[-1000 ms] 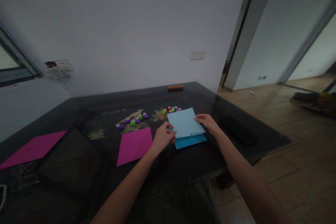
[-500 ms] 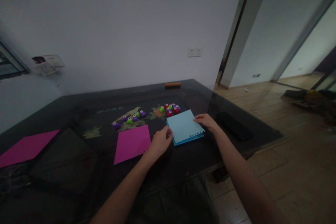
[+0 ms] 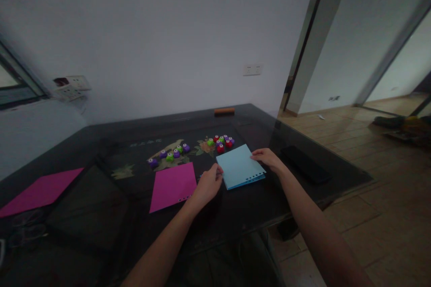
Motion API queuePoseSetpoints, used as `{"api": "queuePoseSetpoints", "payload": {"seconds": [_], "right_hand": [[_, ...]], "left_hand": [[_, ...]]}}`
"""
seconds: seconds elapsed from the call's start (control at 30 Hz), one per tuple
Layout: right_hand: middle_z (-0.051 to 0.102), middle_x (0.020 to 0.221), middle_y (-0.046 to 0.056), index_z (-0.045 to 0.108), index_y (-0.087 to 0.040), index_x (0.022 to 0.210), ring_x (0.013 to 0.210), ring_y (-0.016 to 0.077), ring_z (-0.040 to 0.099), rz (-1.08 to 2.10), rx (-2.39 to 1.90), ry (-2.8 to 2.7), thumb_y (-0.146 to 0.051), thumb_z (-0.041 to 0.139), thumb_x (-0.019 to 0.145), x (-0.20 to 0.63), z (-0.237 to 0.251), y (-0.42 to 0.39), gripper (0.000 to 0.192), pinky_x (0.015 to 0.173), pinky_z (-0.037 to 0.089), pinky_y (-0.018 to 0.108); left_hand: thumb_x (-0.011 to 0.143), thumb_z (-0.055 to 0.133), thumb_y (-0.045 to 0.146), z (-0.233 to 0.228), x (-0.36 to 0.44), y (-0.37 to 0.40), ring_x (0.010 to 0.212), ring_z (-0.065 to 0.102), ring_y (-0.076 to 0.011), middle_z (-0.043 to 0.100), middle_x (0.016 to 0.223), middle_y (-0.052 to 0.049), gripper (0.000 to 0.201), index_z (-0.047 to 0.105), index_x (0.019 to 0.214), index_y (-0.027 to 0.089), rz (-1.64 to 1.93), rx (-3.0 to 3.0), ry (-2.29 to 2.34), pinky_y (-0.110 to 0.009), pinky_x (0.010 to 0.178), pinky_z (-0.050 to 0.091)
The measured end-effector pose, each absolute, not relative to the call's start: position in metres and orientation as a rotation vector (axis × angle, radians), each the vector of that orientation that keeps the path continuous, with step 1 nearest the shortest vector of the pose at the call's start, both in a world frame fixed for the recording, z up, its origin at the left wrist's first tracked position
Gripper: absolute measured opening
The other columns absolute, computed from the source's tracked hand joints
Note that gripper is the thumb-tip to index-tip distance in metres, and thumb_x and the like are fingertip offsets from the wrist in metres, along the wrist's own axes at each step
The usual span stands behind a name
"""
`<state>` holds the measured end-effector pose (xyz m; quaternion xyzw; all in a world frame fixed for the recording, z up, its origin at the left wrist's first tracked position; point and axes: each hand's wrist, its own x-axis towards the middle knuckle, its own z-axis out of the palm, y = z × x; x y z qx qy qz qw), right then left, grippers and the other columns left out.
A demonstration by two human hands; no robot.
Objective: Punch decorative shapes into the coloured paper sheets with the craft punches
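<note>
Paper stack (image 3: 239, 167) right of single sheet (image 3: 173, 185), punches (image 3: 220, 141) behind it

The room where I work is dim, and the dark table (image 3: 101, 215) takes most of the light. Brighter daylight comes from the doorway (image 3: 397, 80) at my right side. The picture is soft and a little grainy. Near the edges the straight lines bend strongly. My forearms at the bottom look blurred.
</note>
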<state>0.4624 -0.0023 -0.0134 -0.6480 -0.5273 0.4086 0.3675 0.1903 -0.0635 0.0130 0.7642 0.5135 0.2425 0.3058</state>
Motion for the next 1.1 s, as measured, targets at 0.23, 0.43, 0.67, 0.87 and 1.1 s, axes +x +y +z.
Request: {"api": "queuePoseSetpoints", "payload": {"seconds": [0.23, 0.43, 0.67, 0.87, 1.1], "right_hand": [[0.055, 0.055, -0.002, 0.065, -0.011, 0.078, 0.050, 0.0089, 0.045, 1.071, -1.633, -1.357, -0.018, 0.064, 0.065, 0.462, -0.013, -0.003, 0.014, 0.050, 0.033, 0.022], [0.058, 0.056, -0.001, 0.067, -0.011, 0.078, 0.052, 0.0099, 0.047, 1.049, -1.663, -1.365, -0.016, 0.065, 0.064, 0.461, -0.010, -0.005, 0.015, 0.052, 0.035, 0.022], [0.059, 0.056, 0.000, 0.067, -0.010, 0.078, 0.051, 0.0094, 0.048, 1.072, -1.683, -1.353, -0.015, 0.065, 0.065, 0.459, -0.007, -0.006, 0.014, 0.052, 0.037, 0.022], [0.062, 0.063, 0.002, 0.067, -0.010, 0.089, 0.054, 0.0102, 0.052, 1.038, -1.699, -1.344, -0.014, 0.066, 0.067, 0.459, -0.008, -0.005, 0.022, 0.053, 0.040, 0.021], [0.056, 0.052, -0.002, 0.062, -0.009, 0.095, 0.044, 0.0085, 0.049, 0.958, -1.676, -1.379, -0.015, 0.066, 0.071, 0.463, -0.016, -0.002, 0.025, 0.044, 0.038, 0.020]], "left_hand": [[0.081, 0.046, 0.008, 0.012, 0.192, -0.063, 0.097, 0.064, -0.0192, 0.067, 0.101, -0.009, 0.017, 0.049, 0.094, 0.019, 0.651, 1.958, 1.293, -0.032, 0.083, 0.048], [0.080, 0.048, 0.007, 0.009, 0.190, -0.061, 0.104, 0.061, -0.0177, 0.065, 0.107, -0.011, 0.016, 0.048, 0.092, 0.018, 0.662, 1.907, 1.230, -0.030, 0.089, 0.047], [0.079, 0.047, 0.005, 0.004, 0.189, -0.061, 0.110, 0.058, -0.0178, 0.065, 0.111, -0.011, 0.021, 0.050, 0.096, 0.018, 0.647, 1.955, 1.174, -0.032, 0.093, 0.046], [0.080, 0.049, 0.008, 0.001, 0.189, -0.060, 0.110, 0.058, -0.0178, 0.065, 0.111, -0.010, 0.021, 0.052, 0.097, 0.018, 0.625, 1.985, 1.179, -0.032, 0.093, 0.045], [0.080, 0.051, 0.016, 0.009, 0.193, -0.063, 0.097, 0.061, -0.0205, 0.066, 0.100, -0.008, 0.018, 0.056, 0.098, 0.018, 0.651, 2.125, 1.298, -0.033, 0.085, 0.047]]}}
